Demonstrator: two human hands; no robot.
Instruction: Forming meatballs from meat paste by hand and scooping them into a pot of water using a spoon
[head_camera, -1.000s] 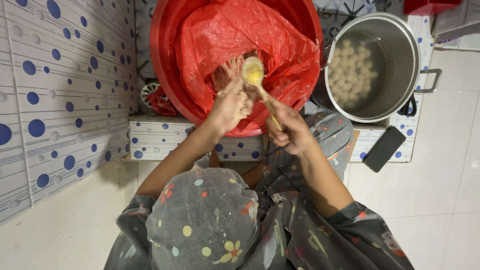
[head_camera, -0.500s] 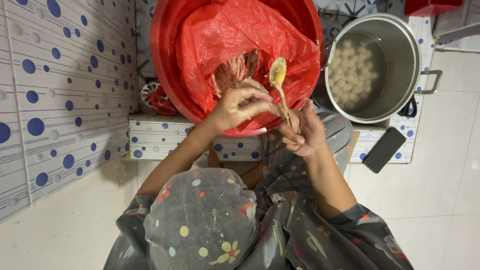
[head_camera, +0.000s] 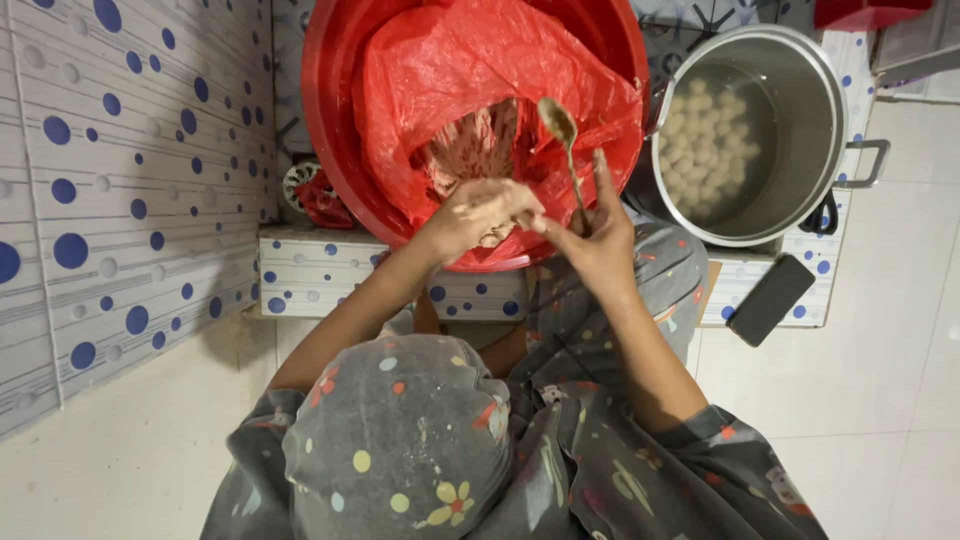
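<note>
The left hand (head_camera: 480, 212), at the middle of the frame, is curled into a loose fist over a lump of pale pinkish paste, its fingers closed around it at the near rim of the basin. Just to its right, the right hand (head_camera: 597, 235) pinches the handle of a metal spoon (head_camera: 562, 140) between thumb and fingers, with the forefinger stretched upward; the spoon stands nearly upright, its bowl smeared with paste and raised above the hand toward the top of the frame. The two hands almost touch at the thumb tips. Behind them, filling the upper middle of the frame, is a large red plastic basin (head_camera: 330, 120) lined with a crumpled red plastic bag (head_camera: 450, 70), and in the bag's opening lies a mass of pinkish-brown minced paste (head_camera: 480, 145). To the right of the basin, in the upper right, stands a steel pot (head_camera: 800, 130) with side handles, holding water and many pale round balls (head_camera: 705, 140). Both vessels rest on a low tiled ledge (head_camera: 320, 275) with blue dots. A dark phone (head_camera: 771, 299) lies at the ledge's right end, below the pot.
</note>
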